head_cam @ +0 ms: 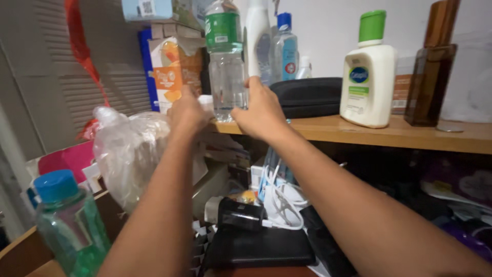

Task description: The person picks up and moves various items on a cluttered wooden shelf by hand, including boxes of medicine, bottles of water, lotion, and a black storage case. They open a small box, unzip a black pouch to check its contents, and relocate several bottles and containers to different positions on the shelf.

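Green bottle with blue cap (69,220) at 8 o'clock. Left hand (188,110) curled beside the clear water bottle (226,61), grip unclear. Bottle stands upright at 12 o'clock on the wooden shelf (410,134). Right hand (260,110) wraps its base. White lotion bottle (368,77) at 2 o'clock.

Wooden shelf (410,136) with bottles (226,61), black case (312,96), boxes (171,69).

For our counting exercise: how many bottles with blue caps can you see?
2. One small clear bottle stands on the wooden shelf; one green bottle stands at lower left. Others may be hidden behind clutter.
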